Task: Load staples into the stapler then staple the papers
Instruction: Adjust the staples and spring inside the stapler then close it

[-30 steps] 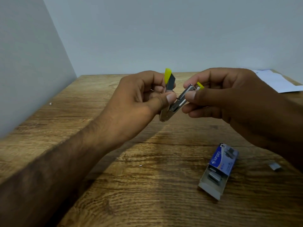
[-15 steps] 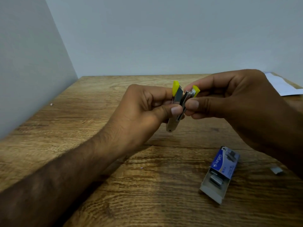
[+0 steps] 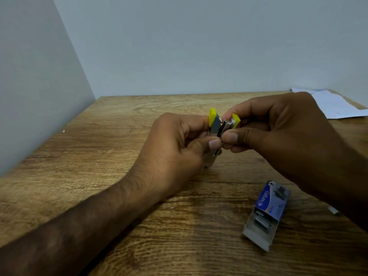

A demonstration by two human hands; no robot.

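Note:
A small metal stapler (image 3: 216,128) with yellow ends is held upright above the wooden table (image 3: 119,136), its two arms slightly apart. My left hand (image 3: 175,152) grips its lower body, thumb pressed on the front. My right hand (image 3: 278,134) pinches the right arm with thumb and fingers near the yellow tip (image 3: 236,120). An open blue staple box (image 3: 266,212) lies at the lower right with staple strips showing in its tray. White papers (image 3: 334,104) lie at the far right corner.
A small loose staple strip (image 3: 333,210) lies on the table right of the box, partly behind my right forearm. Grey walls close the table on the left and back. A tiny white speck (image 3: 64,131) sits near the left edge.
The stapler's two arms have come closer together, from wide apart to nearly parallel. Both hands sank slightly toward the table and moved closer to each other.

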